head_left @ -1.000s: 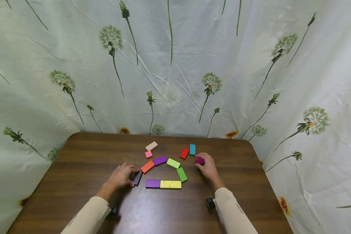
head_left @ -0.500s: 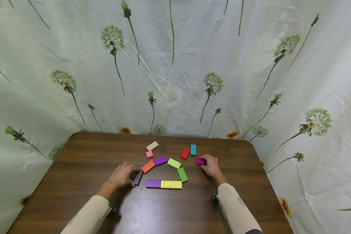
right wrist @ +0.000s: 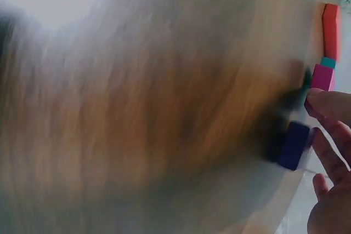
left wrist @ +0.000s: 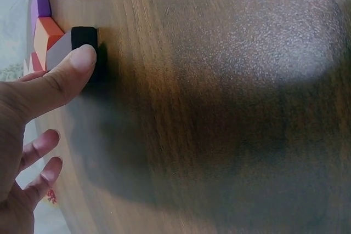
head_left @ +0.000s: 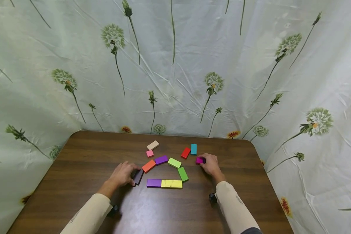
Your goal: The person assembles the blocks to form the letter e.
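Note:
My left hand (head_left: 123, 175) pinches a black block (head_left: 138, 177) at the left end of a curved row of blocks. In the left wrist view, the thumb presses the black block's near end (left wrist: 84, 37). My right hand (head_left: 211, 165) holds a magenta block (head_left: 199, 160) to the right of the row, with the thumb on it in the right wrist view. A dark blue block (right wrist: 294, 145) sits beside that hand's other fingers. Orange (head_left: 149, 166), purple (head_left: 161, 160), light green (head_left: 174, 162) and green (head_left: 183, 174) blocks continue the arch from the black one.
Below the arch, a purple block (head_left: 154, 183) and a yellow block (head_left: 171, 184) lie end to end. Red (head_left: 185, 153) and teal (head_left: 194, 149) blocks lie behind the right hand; beige (head_left: 153, 145) and pink (head_left: 150, 153) ones at the back. A floral curtain (head_left: 175, 81) hangs beyond the table (head_left: 90, 146).
My right hand has shifted slightly to the right, and more of the magenta block shows beside its fingers. The left hand stays at the black block.

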`<state>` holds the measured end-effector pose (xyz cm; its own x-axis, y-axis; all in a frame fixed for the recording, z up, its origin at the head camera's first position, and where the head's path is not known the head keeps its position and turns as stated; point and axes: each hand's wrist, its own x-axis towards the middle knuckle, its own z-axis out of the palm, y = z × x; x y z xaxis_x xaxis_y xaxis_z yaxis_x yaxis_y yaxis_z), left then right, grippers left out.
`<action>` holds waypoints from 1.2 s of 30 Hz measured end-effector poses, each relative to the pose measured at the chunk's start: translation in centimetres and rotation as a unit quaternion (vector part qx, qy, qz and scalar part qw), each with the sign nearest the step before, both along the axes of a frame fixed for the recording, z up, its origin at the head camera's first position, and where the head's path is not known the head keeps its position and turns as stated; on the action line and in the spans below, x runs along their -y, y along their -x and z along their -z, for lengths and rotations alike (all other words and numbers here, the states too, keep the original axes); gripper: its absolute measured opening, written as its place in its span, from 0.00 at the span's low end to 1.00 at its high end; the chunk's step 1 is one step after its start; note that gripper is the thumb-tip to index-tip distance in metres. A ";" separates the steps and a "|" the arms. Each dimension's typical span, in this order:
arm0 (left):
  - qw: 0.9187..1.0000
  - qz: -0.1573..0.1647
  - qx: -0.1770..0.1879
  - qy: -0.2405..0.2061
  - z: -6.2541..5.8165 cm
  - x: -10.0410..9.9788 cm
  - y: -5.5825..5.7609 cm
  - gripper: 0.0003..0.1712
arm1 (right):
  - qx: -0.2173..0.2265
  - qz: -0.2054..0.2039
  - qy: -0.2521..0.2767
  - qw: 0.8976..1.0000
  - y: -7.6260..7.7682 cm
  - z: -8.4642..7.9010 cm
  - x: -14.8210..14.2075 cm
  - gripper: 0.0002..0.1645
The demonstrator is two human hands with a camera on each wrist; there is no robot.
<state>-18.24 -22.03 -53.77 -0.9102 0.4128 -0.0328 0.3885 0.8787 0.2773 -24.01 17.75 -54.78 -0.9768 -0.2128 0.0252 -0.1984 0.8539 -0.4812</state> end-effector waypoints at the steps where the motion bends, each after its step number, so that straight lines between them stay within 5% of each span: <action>1: 1.000 0.001 -0.001 0.002 0.1 0.0 0.0 0.36 | -0.006 0.002 0.004 1.000 -0.1 0.0 0.2 0.18; 11: 1.000 0.006 -0.012 -0.006 -0.1 -0.1 0.1 0.35 | -0.010 0.007 0.086 0.996 -1.6 -1.3 3.9 0.19; 20: 1.000 0.005 0.001 -0.004 -0.1 0.0 0.2 0.35 | 0.004 -0.044 0.155 0.987 -3.2 -1.8 7.6 0.18; 36: 1.000 0.002 -0.002 -0.010 0.0 0.0 0.0 0.34 | 0.055 -0.116 0.127 0.984 -5.3 -2.0 14.7 0.18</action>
